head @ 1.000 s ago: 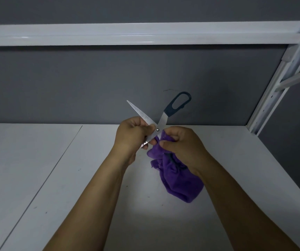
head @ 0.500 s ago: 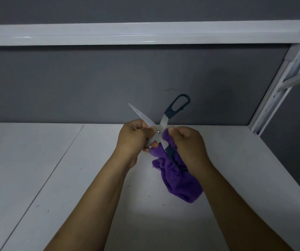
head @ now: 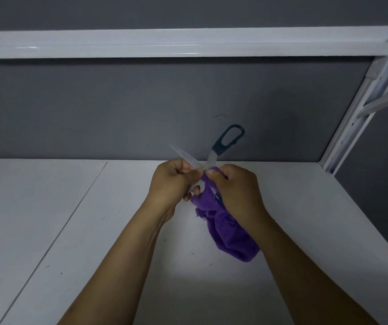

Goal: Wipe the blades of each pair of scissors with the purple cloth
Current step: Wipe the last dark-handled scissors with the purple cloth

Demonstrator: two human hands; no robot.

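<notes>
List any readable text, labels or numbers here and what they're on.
None readable. No print shows on the scissors, the purple cloth, the white shelf or its upright. The faint mark on the grey wall looks like a scuff, not lettering.

The scissors (head: 227, 139) show only in part. The pivot and nearly all of the second handle lie behind the right hand (head: 237, 191) and the cloth (head: 230, 240). The left hand (head: 169, 184) covers most of one blade, and the free blade is blurred. The cloth's top is bunched inside the right hand. Both forearms and the worktop (head: 47, 207) run off the bottom edge.
</notes>
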